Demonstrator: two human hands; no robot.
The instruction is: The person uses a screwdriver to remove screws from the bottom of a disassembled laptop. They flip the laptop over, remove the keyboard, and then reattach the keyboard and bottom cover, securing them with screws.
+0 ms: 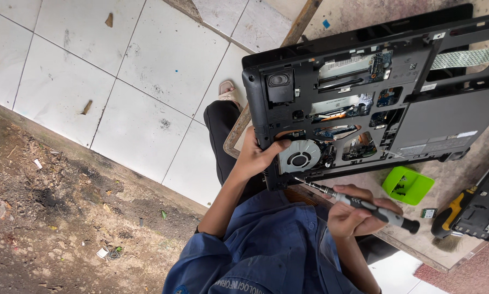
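A blue sleeve (pixel 266 250) fills the lower middle of the frame. Above it, the right hand (pixel 356 215) is closed around a slim screwdriver (pixel 359 204), whose tip touches the lower edge of an opened black laptop base (pixel 446 117), just below its round fan (pixel 299 158). The left hand (pixel 255 155) grips the laptop's left edge, thumb laid across beside the fan. The laptop sits tilted at centre right on the counter (pixel 451 177). A green tray (pixel 408 185) holding small screws lies lower right.
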